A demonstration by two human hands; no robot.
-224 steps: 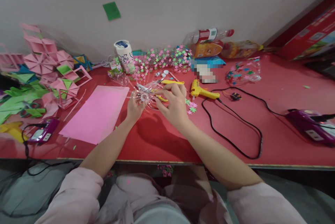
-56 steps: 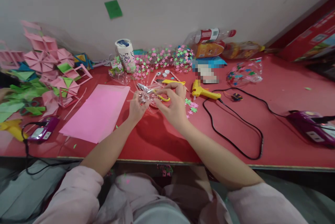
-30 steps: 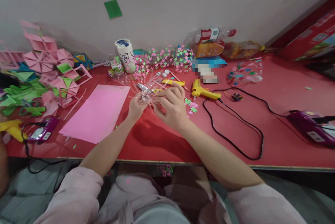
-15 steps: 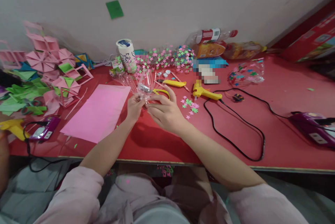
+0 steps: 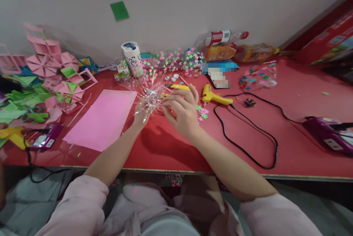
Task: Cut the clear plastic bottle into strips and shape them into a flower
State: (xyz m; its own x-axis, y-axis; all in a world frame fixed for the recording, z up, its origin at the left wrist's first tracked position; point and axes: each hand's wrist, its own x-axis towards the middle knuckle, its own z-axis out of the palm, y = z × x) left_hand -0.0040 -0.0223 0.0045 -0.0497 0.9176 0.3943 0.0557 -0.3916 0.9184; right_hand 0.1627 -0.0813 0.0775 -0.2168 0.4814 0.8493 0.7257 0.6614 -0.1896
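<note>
My left hand [image 5: 142, 112] is closed on a clear plastic piece [image 5: 151, 100] cut into many thin strips that fan out from a round middle, perhaps a bottle end. Just to its right is my right hand [image 5: 182, 110], fingers spread and slightly curved, thumb apart; whether a fingertip touches a strip I cannot tell. Behind the hands lies a yellow utility knife [image 5: 180, 87], partly covered by my right fingers. A yellow-handled tool [image 5: 164, 96] beside it is mostly hidden. Small pink and green paper stars [image 5: 203, 112] lie right of my right hand.
Pink paper sheets [image 5: 102, 118] lie to the left, near folded paper shapes [image 5: 44, 64]. A yellow glue gun [image 5: 216, 97] and its black cord lead to a purple power strip [image 5: 331, 134]. Plastic bottles [image 5: 220, 50] and a white canister [image 5: 132, 59] stand or lie along the wall.
My right hand has shifted right, away from the plastic piece, and its fingers have spread. The plastic piece has tipped so its round middle faces me. My left hand has kept its hold.
</note>
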